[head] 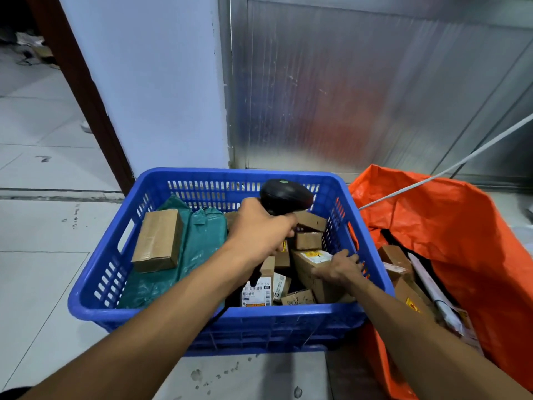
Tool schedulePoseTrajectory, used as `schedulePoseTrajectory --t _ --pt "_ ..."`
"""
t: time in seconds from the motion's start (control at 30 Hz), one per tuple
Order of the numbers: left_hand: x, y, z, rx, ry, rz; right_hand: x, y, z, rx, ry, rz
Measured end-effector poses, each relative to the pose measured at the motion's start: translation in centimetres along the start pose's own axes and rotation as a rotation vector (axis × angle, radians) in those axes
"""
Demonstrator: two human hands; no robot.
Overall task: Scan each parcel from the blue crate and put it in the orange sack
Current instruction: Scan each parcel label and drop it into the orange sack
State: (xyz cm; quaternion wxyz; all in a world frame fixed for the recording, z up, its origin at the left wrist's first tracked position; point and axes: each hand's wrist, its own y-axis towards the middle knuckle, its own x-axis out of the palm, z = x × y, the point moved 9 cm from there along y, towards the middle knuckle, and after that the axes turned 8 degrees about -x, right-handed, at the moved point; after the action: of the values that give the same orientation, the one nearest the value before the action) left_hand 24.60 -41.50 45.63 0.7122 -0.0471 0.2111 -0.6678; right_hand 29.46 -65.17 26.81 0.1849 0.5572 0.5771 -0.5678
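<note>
The left hand (pixel 261 229) is clenched round the grip of a black handheld scanner (pixel 284 196), whose head points away and slightly down over the far half of the blue crate (pixel 95 287). The right hand (pixel 339 268) reaches into the crate's right side and lies over a long brown parcel (pixel 313 267) with a white and yellow label; its fingers are spread along the parcel's far edge against the crate wall, touching it, though whether they have closed under it I cannot tell. This looks like the picking step: a parcel is being taken up so its label can be brought under the scanner. The next move calls for lifting it free of the small boxes packed around it and turning the label toward the scanner head. Many parcels remain, among them green mailer bags (pixel 196 243) and a taped carton (pixel 158 241) at the left. The orange sack (pixel 461 226) stands open just right of the crate, already holding several boxes.
</note>
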Motion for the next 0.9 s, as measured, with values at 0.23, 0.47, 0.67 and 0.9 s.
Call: schedulePoseTrajectory --t 0.23,0.47,0.67,0.9 --pt "-0.5 -0.7 0.1 0.009 0.009 -0.026 -2.4 -2.3 -0.3 -0.047 -0.044 -0.028" --pt "-0.5 -1.1 0.2 0.002 0.028 -0.022 -6.3 -4.7 -1.9 -0.184 -0.082 0.022" --pt "-1.6 -1.1 0.3 0.043 0.065 0.049 -9.2 -7.9 -3.3 -0.320 -0.145 0.054" --pt "-1.4 -1.8 0.2 0.061 0.108 0.011 -11.1 -13.7 -3.5 -0.469 -0.313 0.100"
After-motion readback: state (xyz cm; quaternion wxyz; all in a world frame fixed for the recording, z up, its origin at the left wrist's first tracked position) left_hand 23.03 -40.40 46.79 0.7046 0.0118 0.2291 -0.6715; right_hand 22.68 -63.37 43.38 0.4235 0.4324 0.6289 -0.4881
